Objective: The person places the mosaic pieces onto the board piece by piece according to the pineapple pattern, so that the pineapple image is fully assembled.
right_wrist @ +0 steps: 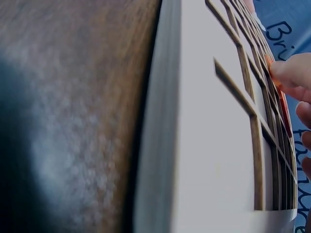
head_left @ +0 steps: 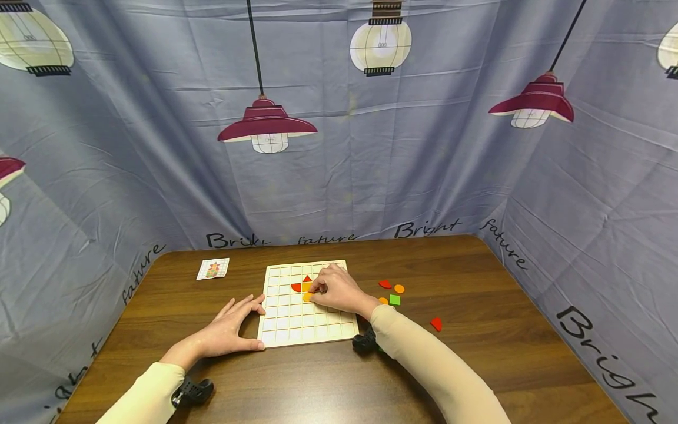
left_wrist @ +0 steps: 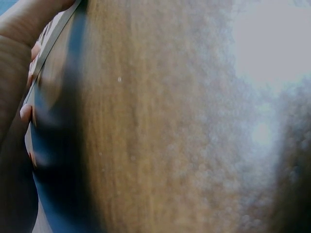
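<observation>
We judge the step in hand to be the setting of an orange round piece [head_left: 306,298] on the gridded board [head_left: 281,335], which lies flat on the brown surface [head_left: 281,383], between the hands. In our opinion, the next move calls for squaring that piece to its cell and letting go lightly, without nudging its neighbours.

We find the hands apart. The left hand [head_left: 230,330] is spread, its thumb and fingers touching the board's left edge. The right hand [head_left: 341,291] has bent fingers, its tips at the orange round piece; whether they pinch it or merely press it, we cannot tell.

We record the board as pale, with thin lines dividing it into cells. An orange square [head_left: 306,287] sits just above the round piece, with a red triangle [head_left: 307,278] above it and a red curved piece [head_left: 296,287] at its left.

Right of the board we note loose pieces, among them a green square [head_left: 395,300] and an orange disc [head_left: 399,289]. A printed card [head_left: 213,269] lies to the upper left.
</observation>
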Available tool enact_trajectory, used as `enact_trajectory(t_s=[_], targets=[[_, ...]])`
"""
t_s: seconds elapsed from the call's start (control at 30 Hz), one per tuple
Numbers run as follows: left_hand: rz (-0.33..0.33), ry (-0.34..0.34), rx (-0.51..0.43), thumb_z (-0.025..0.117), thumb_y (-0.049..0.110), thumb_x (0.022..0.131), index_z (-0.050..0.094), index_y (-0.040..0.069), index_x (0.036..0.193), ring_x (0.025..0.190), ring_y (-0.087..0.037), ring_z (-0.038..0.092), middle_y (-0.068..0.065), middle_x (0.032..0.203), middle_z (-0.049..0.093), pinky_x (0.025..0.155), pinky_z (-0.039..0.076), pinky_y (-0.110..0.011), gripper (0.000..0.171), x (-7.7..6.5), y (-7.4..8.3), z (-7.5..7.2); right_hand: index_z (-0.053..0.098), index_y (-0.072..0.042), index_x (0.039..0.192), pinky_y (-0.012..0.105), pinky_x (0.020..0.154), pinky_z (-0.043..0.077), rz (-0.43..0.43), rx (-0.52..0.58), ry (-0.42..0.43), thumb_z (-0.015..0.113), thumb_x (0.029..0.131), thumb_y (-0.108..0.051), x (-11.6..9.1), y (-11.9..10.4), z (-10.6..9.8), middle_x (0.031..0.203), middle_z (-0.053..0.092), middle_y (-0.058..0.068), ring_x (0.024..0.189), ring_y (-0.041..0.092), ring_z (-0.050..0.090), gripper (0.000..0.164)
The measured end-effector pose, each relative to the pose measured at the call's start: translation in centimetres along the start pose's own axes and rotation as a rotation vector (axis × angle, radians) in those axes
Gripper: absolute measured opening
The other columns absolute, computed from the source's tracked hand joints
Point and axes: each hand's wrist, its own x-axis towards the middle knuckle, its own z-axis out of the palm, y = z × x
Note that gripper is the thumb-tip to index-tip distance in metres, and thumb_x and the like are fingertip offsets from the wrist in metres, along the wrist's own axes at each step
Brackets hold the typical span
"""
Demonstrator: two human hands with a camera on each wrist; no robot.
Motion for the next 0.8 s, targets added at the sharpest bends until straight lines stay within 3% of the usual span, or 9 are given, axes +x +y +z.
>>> enact_trajectory(t_s=[0.27, 0.5, 0.63, 0.8], targets=[[0.007, 0.007, 0.009, 0.082, 0.055, 0.082, 0.054, 0.019, 0.125, 0.150, -0.044, 0.026, -0.014, 0.163, 0.035, 0.118, 0.004, -0.068, 0.062, 0.0, -0.1, 0.0, 0.077, -0.031, 0.092, 0.028, 0.078, 0.039, -0.005, 0.028, 0.003, 0.079, 0.089, -0.038, -0.1, -0.1, -0.8, 0.084, 0.058, -0.017, 0.086, 0.009, 0.044, 0.008], [0.006, 0.005, 0.009, 0.082, 0.054, 0.081, 0.054, 0.019, 0.125, 0.150, -0.044, 0.026, -0.015, 0.163, 0.035, 0.118, 0.004, -0.068, 0.063, 0.1, 0.0, 0.0, 0.079, -0.023, 0.100, 0.035, 0.081, 0.037, -0.008, 0.095, 0.055, 0.078, 0.091, -0.032, -1.1, 0.9, -4.0, 0.085, 0.058, -0.011, 0.088, 0.014, 0.042, 0.012], [0.015, 0.020, 0.029, 0.082, 0.055, 0.081, 0.055, 0.018, 0.125, 0.149, -0.045, 0.028, -0.015, 0.161, 0.037, 0.118, 0.006, -0.069, 0.063, 0.1, 0.0, 0.1, 0.079, -0.020, 0.102, 0.039, 0.084, 0.038, -0.032, 0.117, 0.082, 0.077, 0.093, -0.029, -2.2, 1.9, -5.9, 0.089, 0.061, -0.005, 0.093, 0.022, 0.048, 0.013], [0.018, 0.029, 0.036, 0.082, 0.056, 0.081, 0.056, 0.018, 0.125, 0.148, -0.045, 0.029, -0.015, 0.161, 0.038, 0.118, 0.007, -0.070, 0.063, 0.0, 0.0, 0.1, 0.079, -0.020, 0.105, 0.041, 0.090, 0.041, -0.023, 0.120, 0.095, 0.077, 0.093, -0.031, -3.7, 3.4, -7.7, 0.094, 0.064, -0.009, 0.100, 0.019, 0.051, 0.016]])
